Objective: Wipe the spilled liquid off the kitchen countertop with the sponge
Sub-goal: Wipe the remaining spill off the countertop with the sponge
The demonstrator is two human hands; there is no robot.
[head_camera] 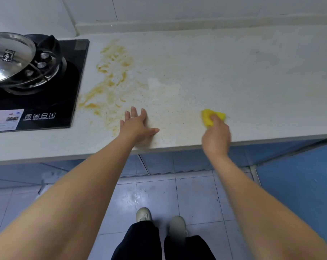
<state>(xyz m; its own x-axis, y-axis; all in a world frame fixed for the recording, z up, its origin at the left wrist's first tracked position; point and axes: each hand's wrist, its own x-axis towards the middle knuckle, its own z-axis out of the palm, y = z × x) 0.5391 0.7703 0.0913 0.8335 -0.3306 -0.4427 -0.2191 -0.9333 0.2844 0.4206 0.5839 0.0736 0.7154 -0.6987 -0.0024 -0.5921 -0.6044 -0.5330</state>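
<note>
A: Where is the sponge?
B: On the pale bench near its front edge, gripped by the right hand.

A: And the left hand?
B: Flat on the bench, fingers spread, holding nothing.

A: The spilled liquid?
B: Orange-brown streaks beside the black hob, left of both hands.

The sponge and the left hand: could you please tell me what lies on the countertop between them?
In the head view, only countertop with faint yellowish smears lies between the sponge and the flat left hand; no objects.
</note>
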